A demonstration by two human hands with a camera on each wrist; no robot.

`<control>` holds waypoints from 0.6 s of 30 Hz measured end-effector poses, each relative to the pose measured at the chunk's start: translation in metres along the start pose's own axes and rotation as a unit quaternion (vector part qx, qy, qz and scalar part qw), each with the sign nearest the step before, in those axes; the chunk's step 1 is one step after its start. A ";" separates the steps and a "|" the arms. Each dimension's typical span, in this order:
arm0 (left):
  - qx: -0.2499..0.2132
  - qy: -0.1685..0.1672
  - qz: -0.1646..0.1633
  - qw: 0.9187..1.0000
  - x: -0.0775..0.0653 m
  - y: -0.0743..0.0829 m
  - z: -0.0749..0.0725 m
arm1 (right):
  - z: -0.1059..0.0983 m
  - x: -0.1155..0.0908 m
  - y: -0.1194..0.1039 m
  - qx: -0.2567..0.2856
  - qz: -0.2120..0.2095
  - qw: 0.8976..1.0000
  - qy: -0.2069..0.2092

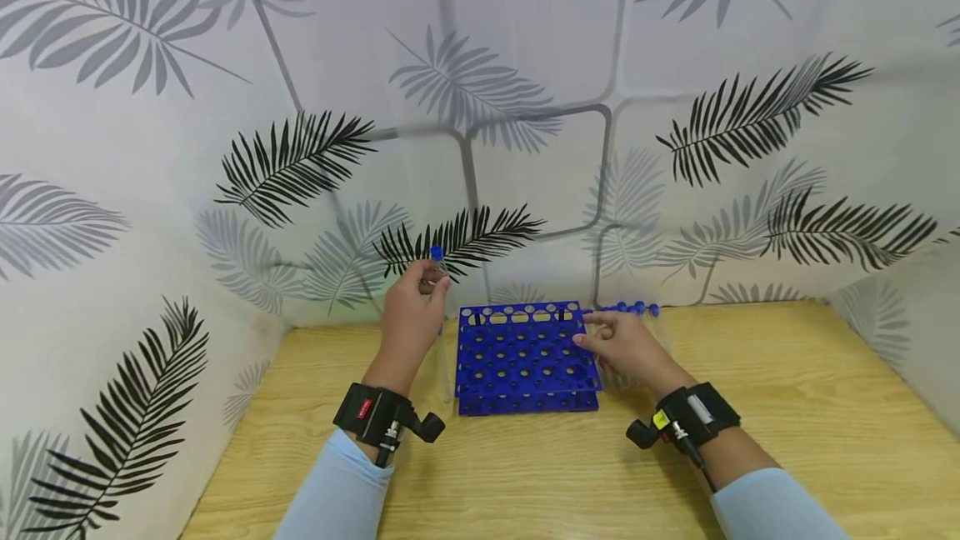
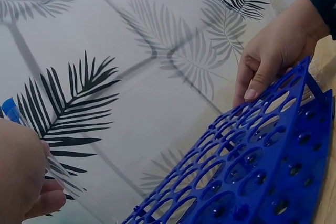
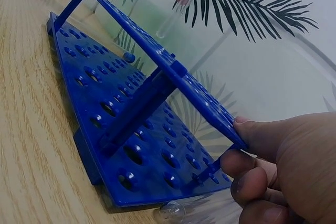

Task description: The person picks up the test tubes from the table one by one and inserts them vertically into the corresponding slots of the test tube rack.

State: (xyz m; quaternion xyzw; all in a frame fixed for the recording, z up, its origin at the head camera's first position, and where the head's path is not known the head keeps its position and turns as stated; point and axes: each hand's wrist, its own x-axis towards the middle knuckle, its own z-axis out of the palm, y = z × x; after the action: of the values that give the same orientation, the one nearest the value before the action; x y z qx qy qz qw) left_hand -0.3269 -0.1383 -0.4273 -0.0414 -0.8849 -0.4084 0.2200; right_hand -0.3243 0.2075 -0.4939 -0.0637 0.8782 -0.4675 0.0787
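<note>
In the left hand (image 1: 414,311), pinched between thumb and fingers, a clear tube (image 3: 174,18) with blue cap (image 1: 437,253), held in the air at about 10 o'clock from the blue rack (image 1: 525,363). In the head view, points with the cap toward 12 o'clock and has the long axis nearly upright, the lower part being hidden. In the left wrist view, leans more: cap toward 11 o'clock, body running down toward 5 o'clock. In the right wrist view, shows the rounded closed end, directed to about 7 o'clock, just beyond the rack edge. With the right hand (image 1: 626,344), grips the upper plate of this rack at the 3 o'clock end, thumb above the edge and bent forefinger below. Standing on the wood-coloured counter (image 1: 510,473): the same rack, made of two plates with round holes, long axis running from 9 to 3 o'clock. Just beside it at 9 o'clock, lying on the counter, another clear tube (image 1: 444,369), cap toward 12 o'clock and long axis going almost to 6 o'clock. At 2 o'clock from the rack, a row of blue caps (image 1: 639,307), with clear bodies partly covered by the right hand; cannot tell the exact number. Around both wrists, black straps (image 1: 375,413); behind the counter, a pale wall (image 1: 536,177) with leaf pattern.
</note>
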 end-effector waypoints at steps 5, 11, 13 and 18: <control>-0.012 -0.012 -0.007 1.000 0.004 0.005 0.010 | -0.001 -0.001 0.003 -0.003 0.000 1.000 -0.004; 0.005 -0.021 0.010 1.000 0.006 0.002 0.020 | 0.000 0.000 0.005 -0.003 -0.004 1.000 -0.002; 0.014 -0.026 0.011 1.000 0.009 0.000 0.024 | 0.000 0.000 0.004 -0.004 -0.007 1.000 -0.003; 0.015 -0.040 -0.003 0.999 0.012 -0.007 0.030 | -0.001 0.000 0.003 -0.005 -0.010 1.000 -0.005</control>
State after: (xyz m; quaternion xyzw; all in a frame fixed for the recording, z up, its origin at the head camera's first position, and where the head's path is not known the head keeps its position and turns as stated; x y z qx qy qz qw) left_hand -0.3502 -0.1218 -0.4440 -0.0516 -0.8992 -0.3933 0.1844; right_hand -0.3250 0.2094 -0.4958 -0.0750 0.8795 -0.4635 0.0778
